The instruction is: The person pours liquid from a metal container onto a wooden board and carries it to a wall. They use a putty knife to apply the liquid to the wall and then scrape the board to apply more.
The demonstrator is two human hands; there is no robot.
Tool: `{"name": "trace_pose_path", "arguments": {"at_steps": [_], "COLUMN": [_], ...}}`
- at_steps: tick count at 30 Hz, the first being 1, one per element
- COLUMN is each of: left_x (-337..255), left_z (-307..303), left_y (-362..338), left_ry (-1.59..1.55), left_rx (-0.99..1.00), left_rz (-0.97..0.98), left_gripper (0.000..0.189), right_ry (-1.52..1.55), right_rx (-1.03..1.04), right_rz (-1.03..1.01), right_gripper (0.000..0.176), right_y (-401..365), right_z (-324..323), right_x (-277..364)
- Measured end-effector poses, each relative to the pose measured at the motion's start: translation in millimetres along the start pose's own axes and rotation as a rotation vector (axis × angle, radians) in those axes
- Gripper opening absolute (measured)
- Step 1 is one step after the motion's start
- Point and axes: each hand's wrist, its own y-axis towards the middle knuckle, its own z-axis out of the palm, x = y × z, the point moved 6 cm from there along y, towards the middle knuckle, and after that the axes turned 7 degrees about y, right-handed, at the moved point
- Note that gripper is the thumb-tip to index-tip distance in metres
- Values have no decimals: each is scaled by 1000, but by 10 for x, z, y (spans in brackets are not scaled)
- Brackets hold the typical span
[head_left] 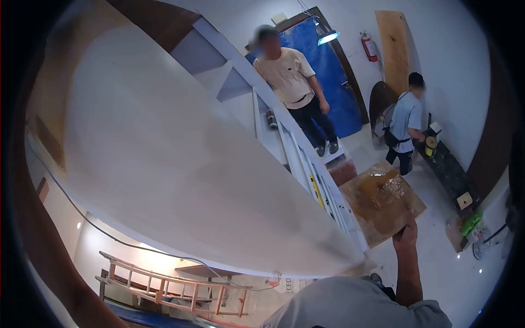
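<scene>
My right hand (406,234) is closed on the near edge of a square wooden board (377,210). Wet-looking amber material (380,188) lies on the board and shines under the light. To the left, a large pale curved panel (175,147) fills much of the view. My left hand does not show; a blurred brown shape runs along the far left edge, too unclear to name.
A person (287,76) stands on a white step beyond the shelving frame (246,98). Another person (404,117) is at a dark bench (451,172). A wooden ladder (178,290) lies lower left. A fire extinguisher (369,47) hangs on the wall.
</scene>
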Motion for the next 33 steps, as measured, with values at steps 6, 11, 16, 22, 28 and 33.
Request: {"name": "trace_pose_path", "arguments": {"at_steps": [6, 11, 16, 22, 28, 33], "left_x": [-399, -554, -578, -744, -1086, -1353], "left_z": [-117, -115, -157, -220, -324, -575], "left_y": [-108, -96, 54, -77, -254, -154], "left_ry": [73, -126, -53, -39, -35, 41], "left_rx": [189, 124, 302, 186, 180, 435], "left_rz": [-82, 47, 208, 216, 163, 23], "left_gripper": [26, 38, 38, 20, 35, 36], "right_ry": [11, -34, -27, -17, -32, -22], "right_rx": [-38, -41, -44, -49, -37, -15], "right_rz": [25, 21, 19, 28, 32, 42], "right_gripper": [58, 58, 58, 58, 59, 60], "right_y": [-26, -35, -31, -54, -63, -71], "right_z": [44, 26, 30, 119, 85, 4], "right_x": [-20, -9, -29, -30, -15, 3]}}
